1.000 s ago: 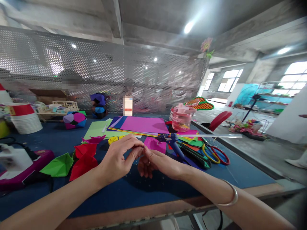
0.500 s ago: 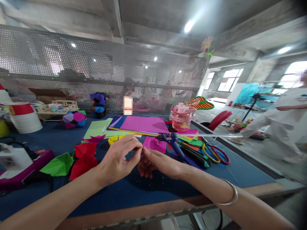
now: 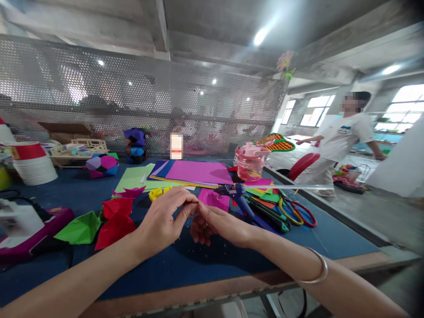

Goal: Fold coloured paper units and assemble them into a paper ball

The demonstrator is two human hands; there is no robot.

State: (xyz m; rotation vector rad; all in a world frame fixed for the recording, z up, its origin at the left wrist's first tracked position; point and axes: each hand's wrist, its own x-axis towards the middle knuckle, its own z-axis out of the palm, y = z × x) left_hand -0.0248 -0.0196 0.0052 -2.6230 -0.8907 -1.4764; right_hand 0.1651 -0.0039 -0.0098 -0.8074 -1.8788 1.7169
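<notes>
Over the dark blue table mat [image 3: 159, 274], my left hand [image 3: 167, 218] and my right hand [image 3: 220, 223] meet at the fingertips. Both thumbs and forefingers are pinched together; whatever is between them is too small or hidden to make out. The other fingers of my right hand curl underneath. Just behind the hands lie a blue glue gun [image 3: 240, 196] with a long clear glue stick and a magenta paper square [image 3: 212, 201]. Folded paper pieces rest to the left: red [image 3: 117, 221], green [image 3: 81, 227] and yellow [image 3: 159, 193].
Stacked coloured paper [image 3: 198, 171] lies behind the hands. To the right are scissors [image 3: 298, 212], a green cutter [image 3: 270, 214] and a pink bottle [image 3: 251, 163]. Paper cups [image 3: 33, 165] and a paper ball [image 3: 102, 164] stand left. A person [image 3: 341, 137] walks beyond the table.
My hands stay nearly in place, with the left fingers shifting slightly at the pinch. The person at the right has walked leftward, further into view.
</notes>
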